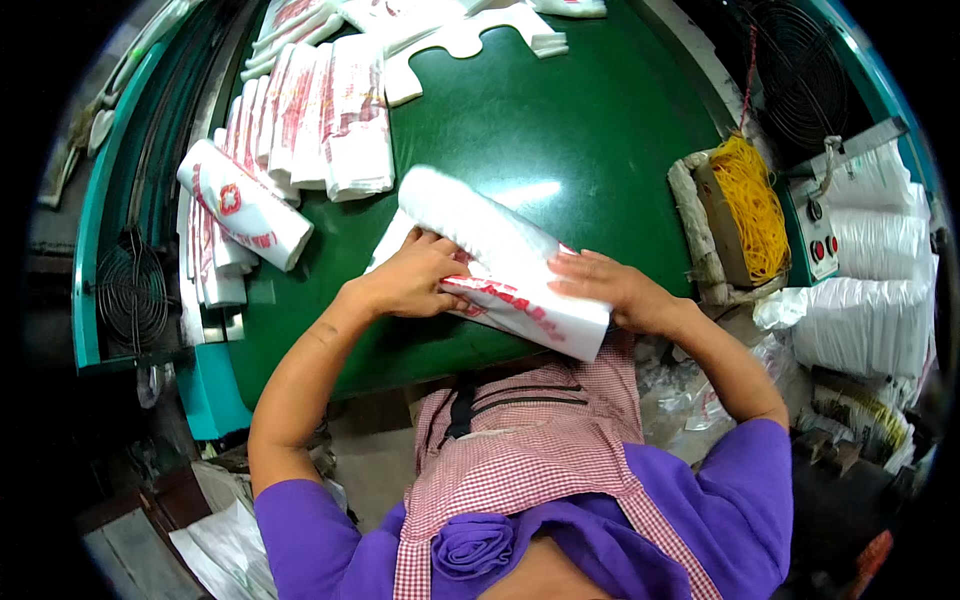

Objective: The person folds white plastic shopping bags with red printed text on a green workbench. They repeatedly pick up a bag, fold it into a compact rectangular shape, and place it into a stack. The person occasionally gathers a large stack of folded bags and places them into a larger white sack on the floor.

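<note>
A folded bundle of white plastic bags (490, 235) with red print lies slantwise at the near edge of the green table (560, 110). My left hand (425, 272) is closed on its near left part, fingers curled into the fold. Across its right part lies my right hand (615, 288), fingers stretched out flat and a little blurred. The underside of the bundle is hidden. Left of it, a rolled bag bundle (245, 205) with a red emblem rests on a row of similar bundles (330, 120).
Flat white bags (465, 38) with cut-out edges lie at the far side. To the right stand a box of yellow bands (750, 205), a control box (818, 235) with red knobs, and stacked white bags (865, 325). Fan guards (132, 290) flank the table.
</note>
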`<control>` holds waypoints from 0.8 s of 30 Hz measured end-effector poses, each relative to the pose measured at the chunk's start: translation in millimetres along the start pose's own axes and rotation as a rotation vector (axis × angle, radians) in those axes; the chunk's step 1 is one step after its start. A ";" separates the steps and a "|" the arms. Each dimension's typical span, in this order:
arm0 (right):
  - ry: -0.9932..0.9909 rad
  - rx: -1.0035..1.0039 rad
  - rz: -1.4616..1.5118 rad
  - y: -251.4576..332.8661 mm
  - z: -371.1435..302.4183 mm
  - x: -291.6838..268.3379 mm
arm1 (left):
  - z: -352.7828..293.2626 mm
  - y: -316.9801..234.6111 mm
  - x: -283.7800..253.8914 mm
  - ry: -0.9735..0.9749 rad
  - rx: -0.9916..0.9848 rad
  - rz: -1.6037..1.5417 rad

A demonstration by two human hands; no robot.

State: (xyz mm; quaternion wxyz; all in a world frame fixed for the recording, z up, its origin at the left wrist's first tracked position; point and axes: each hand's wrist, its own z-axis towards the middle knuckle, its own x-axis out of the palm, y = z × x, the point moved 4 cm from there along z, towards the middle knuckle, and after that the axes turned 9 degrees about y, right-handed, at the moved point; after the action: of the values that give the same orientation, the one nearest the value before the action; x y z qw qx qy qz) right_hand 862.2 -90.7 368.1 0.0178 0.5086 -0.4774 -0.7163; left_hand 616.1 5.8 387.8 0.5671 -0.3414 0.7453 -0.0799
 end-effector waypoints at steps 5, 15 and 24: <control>0.121 -0.069 -0.396 -30.6 4.5 -24.4 | 11.6 -46.7 -43.0 -0.232 0.110 0.455; 0.198 0.516 0.026 18.6 -11.0 -49.9 | 35.6 -24.9 -11.5 -0.032 -0.071 0.062; -0.174 0.678 0.047 -37.4 8.2 -44.3 | 19.9 25.8 -23.0 -0.265 -0.330 0.045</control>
State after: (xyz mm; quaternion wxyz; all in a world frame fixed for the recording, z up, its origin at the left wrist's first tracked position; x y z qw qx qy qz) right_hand 894.7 -42.3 373.6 -0.1763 0.4114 -0.6996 -0.5570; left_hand 626.1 44.3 386.1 0.5982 -0.4204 0.6746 0.1018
